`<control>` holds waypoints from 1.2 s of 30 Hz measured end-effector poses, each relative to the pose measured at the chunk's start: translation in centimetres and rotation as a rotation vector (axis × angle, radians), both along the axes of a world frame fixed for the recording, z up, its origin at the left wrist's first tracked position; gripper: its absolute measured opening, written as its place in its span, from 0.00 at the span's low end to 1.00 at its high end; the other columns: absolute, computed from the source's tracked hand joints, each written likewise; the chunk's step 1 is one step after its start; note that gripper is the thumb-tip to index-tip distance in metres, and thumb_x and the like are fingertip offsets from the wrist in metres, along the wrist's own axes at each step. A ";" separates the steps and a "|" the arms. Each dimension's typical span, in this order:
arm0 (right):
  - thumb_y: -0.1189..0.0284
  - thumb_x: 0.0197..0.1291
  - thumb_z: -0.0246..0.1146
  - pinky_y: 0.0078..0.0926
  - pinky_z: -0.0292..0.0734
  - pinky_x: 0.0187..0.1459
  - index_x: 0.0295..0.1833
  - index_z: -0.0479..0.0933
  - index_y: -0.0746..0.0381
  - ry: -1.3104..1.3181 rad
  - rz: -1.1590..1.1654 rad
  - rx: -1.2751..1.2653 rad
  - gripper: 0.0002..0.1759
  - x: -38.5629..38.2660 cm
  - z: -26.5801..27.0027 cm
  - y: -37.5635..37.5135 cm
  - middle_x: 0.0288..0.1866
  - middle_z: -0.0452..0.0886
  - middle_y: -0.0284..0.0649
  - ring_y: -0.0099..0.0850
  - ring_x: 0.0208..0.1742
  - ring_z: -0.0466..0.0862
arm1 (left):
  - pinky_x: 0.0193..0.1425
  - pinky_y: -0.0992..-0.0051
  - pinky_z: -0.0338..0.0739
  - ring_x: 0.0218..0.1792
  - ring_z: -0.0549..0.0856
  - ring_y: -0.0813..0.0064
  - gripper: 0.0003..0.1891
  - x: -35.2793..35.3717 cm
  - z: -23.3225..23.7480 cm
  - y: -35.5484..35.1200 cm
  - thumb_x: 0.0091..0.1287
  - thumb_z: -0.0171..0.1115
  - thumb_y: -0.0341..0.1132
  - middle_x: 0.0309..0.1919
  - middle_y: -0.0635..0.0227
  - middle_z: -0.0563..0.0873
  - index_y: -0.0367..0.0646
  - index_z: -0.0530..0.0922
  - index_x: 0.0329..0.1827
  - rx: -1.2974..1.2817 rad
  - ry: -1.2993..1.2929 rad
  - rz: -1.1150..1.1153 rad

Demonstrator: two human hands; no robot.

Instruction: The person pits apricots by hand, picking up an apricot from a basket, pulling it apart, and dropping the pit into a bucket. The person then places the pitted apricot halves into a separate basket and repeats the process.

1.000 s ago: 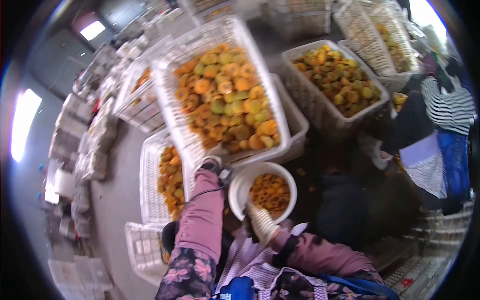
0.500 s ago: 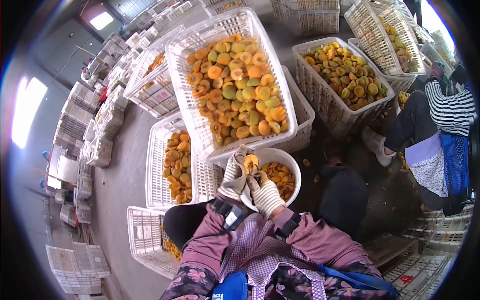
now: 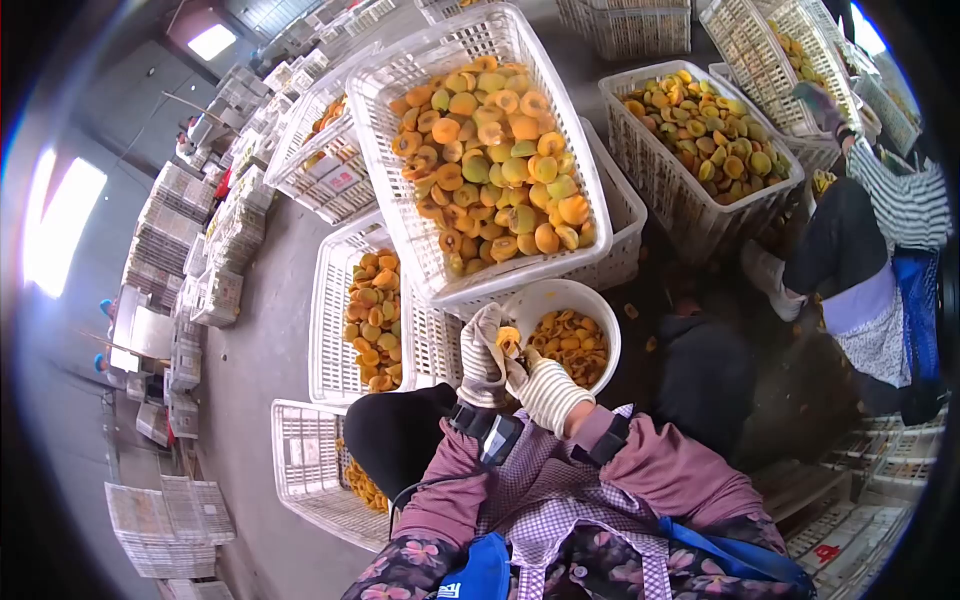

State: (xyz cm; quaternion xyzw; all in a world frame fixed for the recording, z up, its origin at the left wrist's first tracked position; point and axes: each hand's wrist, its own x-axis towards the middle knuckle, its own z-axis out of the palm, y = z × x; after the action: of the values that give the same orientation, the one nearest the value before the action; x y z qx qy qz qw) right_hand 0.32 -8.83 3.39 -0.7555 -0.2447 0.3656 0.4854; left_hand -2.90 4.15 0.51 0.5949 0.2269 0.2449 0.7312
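Note:
My left hand (image 3: 485, 355), in a striped glove, holds an orange fruit half (image 3: 508, 339) at its fingertips. Close against it from the right, my right hand (image 3: 550, 392) has its gloved fingers closed at the fruit; what they grip is too small to make out. Both hands are at the left rim of a white bucket (image 3: 611, 345) holding orange fruit pieces (image 3: 568, 347). Beyond them, a large white crate (image 3: 590, 175) is full of halved orange and greenish fruit (image 3: 490, 160).
More fruit stands in crates at the left (image 3: 330, 300), lower left (image 3: 305, 455) and right (image 3: 680, 215). A seated co-worker (image 3: 850, 250) is at the right, one gloved hand by a tilted crate (image 3: 745, 50). Stacked crates (image 3: 165, 230) line the far left.
The view has shifted, so the crates and bucket appear slightly farther right. My hands stay together around the fruit half. The co-worker's hand has moved up toward the tilted crate.

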 end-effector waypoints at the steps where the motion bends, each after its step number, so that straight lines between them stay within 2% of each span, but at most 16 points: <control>1: 0.58 0.64 0.49 0.45 0.76 0.43 0.50 0.71 0.71 0.197 -0.004 0.067 0.24 -0.2 0.3 -0.2 0.33 0.79 0.62 0.55 0.41 0.80 | 0.32 0.80 0.74 0.27 0.78 0.81 0.15 -0.3 -0.1 0.3 0.68 0.56 0.44 0.28 0.71 0.80 0.39 0.78 0.36 0.005 0.009 -0.010; 3: 0.59 0.65 0.49 0.44 0.76 0.43 0.51 0.70 0.71 0.408 -0.032 0.138 0.24 -0.5 0.1 -0.5 0.33 0.79 0.63 0.56 0.41 0.80 | 0.33 0.80 0.74 0.27 0.78 0.80 0.15 -0.8 0.8 -0.1 0.68 0.56 0.44 0.27 0.71 0.80 0.39 0.78 0.37 0.000 -0.006 -0.112; 5: 0.59 0.65 0.49 0.43 0.76 0.42 0.53 0.70 0.71 -0.077 0.071 -0.008 0.24 -0.4 0.0 -0.4 0.34 0.79 0.63 0.55 0.42 0.80 | 0.34 0.80 0.75 0.27 0.79 0.79 0.14 -0.6 1.1 -1.5 0.70 0.52 0.43 0.27 0.69 0.81 0.40 0.77 0.38 0.082 -0.083 -0.034; 8: 0.62 0.65 0.51 0.42 0.76 0.40 0.55 0.67 0.70 -0.062 0.074 0.044 0.23 -0.8 -1.1 0.2 0.37 0.79 0.61 0.55 0.40 0.80 | 0.35 0.79 0.75 0.27 0.79 0.79 0.15 -0.8 1.0 -2.3 0.72 0.48 0.42 0.26 0.68 0.81 0.39 0.77 0.37 -0.188 -0.153 0.175; 10: 0.65 0.64 0.52 0.40 0.75 0.42 0.58 0.66 0.70 0.166 0.143 0.089 0.22 -1.0 -2.4 0.4 0.40 0.78 0.61 0.54 0.42 0.79 | 0.34 0.79 0.75 0.27 0.80 0.79 0.16 -1.6 1.1 -0.4 0.71 0.52 0.42 0.27 0.68 0.82 0.38 0.79 0.36 0.189 -0.019 -0.163; 15: 0.58 0.66 0.53 0.33 0.75 0.39 0.56 0.67 0.68 -0.137 0.114 -0.036 0.24 -2.3 -2.2 0.3 0.32 0.78 0.42 0.39 0.34 0.79 | 0.31 0.79 0.72 0.25 0.79 0.82 0.15 -0.8 3.5 -0.4 0.68 0.58 0.41 0.23 0.69 0.83 0.36 0.81 0.35 -0.121 0.198 -0.243; 17: 0.55 0.66 0.51 0.36 0.76 0.39 0.58 0.67 0.68 0.378 0.067 0.318 0.27 -3.6 -4.8 0.9 0.29 0.80 0.45 0.44 0.32 0.81 | 0.31 0.78 0.72 0.24 0.78 0.81 0.18 -1.2 5.3 0.7 0.69 0.55 0.44 0.22 0.68 0.82 0.35 0.81 0.31 0.085 0.253 -0.589; 20: 0.48 0.65 0.51 0.23 0.66 0.19 0.48 0.71 0.60 0.700 0.138 0.221 0.24 -3.0 0.2 -1.2 0.21 0.72 0.30 0.26 0.16 0.71 | 0.32 0.75 0.73 0.25 0.79 0.71 0.16 -2.0 -0.6 3.9 0.71 0.46 0.42 0.25 0.67 0.78 0.39 0.78 0.42 0.417 -0.094 -0.681; 21: 0.45 0.63 0.52 0.17 0.58 0.11 0.42 0.73 0.57 0.861 0.147 0.192 0.24 -2.5 1.3 -1.5 0.18 0.68 0.25 0.18 0.10 0.64 | 0.35 0.74 0.75 0.27 0.80 0.69 0.15 -1.0 1.1 2.6 0.70 0.46 0.41 0.26 0.67 0.78 0.41 0.77 0.44 0.185 -0.212 -0.648; 22: 0.43 0.62 0.52 0.17 0.60 0.11 0.36 0.72 0.56 0.879 0.133 0.138 0.25 -2.3 3.0 -2.0 0.16 0.68 0.26 0.19 0.10 0.66 | 0.47 0.69 0.76 0.32 0.81 0.67 0.16 -1.3 3.1 1.0 0.70 0.45 0.43 0.28 0.68 0.80 0.40 0.77 0.46 0.185 -0.131 -0.173; 26: 0.46 0.63 0.53 0.20 0.61 0.11 0.34 0.71 0.56 1.089 -0.081 0.274 0.23 -2.5 1.7 -1.7 0.14 0.68 0.29 0.22 0.10 0.67 | 0.54 0.67 0.73 0.41 0.81 0.67 0.17 1.2 4.6 3.9 0.69 0.46 0.42 0.38 0.64 0.81 0.40 0.75 0.51 0.846 0.189 -0.032; 28: 0.49 0.63 0.54 0.21 0.61 0.12 0.34 0.71 0.56 1.223 -0.496 0.231 0.21 -1.9 -0.4 -0.3 0.14 0.68 0.31 0.23 0.10 0.67 | 0.58 0.65 0.71 0.46 0.81 0.67 0.19 3.3 5.0 6.2 0.69 0.46 0.42 0.44 0.61 0.82 0.41 0.73 0.55 1.280 0.411 0.081; 31: 0.50 0.63 0.54 0.22 0.62 0.14 0.33 0.71 0.56 1.087 -0.460 0.345 0.20 -1.1 -1.2 0.4 0.14 0.68 0.31 0.25 0.11 0.67 | 0.64 0.68 0.67 0.55 0.77 0.66 0.19 10.1 -4.6 13.6 0.63 0.54 0.43 0.52 0.61 0.80 0.43 0.78 0.53 1.227 0.461 -0.173; 33: 0.51 0.64 0.55 0.24 0.59 0.14 0.31 0.70 0.56 1.029 -0.515 0.331 0.20 -0.5 -0.4 0.8 0.13 0.66 0.30 0.24 0.11 0.64 | 0.61 0.68 0.70 0.57 0.76 0.57 0.25 15.8 -5.2 13.8 0.61 0.56 0.45 0.56 0.53 0.77 0.44 0.73 0.60 1.349 0.940 -0.838; 35: 0.50 0.64 0.55 0.23 0.57 0.14 0.31 0.70 0.57 1.105 -0.524 0.351 0.21 -0.3 -1.0 1.0 0.13 0.65 0.30 0.24 0.11 0.63 | 0.61 0.67 0.70 0.55 0.77 0.56 0.24 16.3 -6.6 12.5 0.61 0.55 0.44 0.54 0.49 0.78 0.42 0.72 0.59 1.296 0.915 -0.359; 36: 0.50 0.64 0.55 0.23 0.57 0.14 0.31 0.70 0.57 1.100 -0.531 0.352 0.21 -0.2 -1.2 1.0 0.13 0.65 0.30 0.24 0.11 0.63 | 0.61 0.67 0.70 0.55 0.77 0.56 0.24 16.8 -6.4 12.5 0.61 0.55 0.44 0.54 0.49 0.78 0.42 0.72 0.59 1.295 0.908 -0.364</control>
State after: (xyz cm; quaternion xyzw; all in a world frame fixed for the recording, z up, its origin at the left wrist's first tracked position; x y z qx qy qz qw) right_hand 0.15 -7.79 2.22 -0.4013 0.1798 0.5217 0.7311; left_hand 13.85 16.65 -5.93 0.9690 0.2144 -0.0603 0.1070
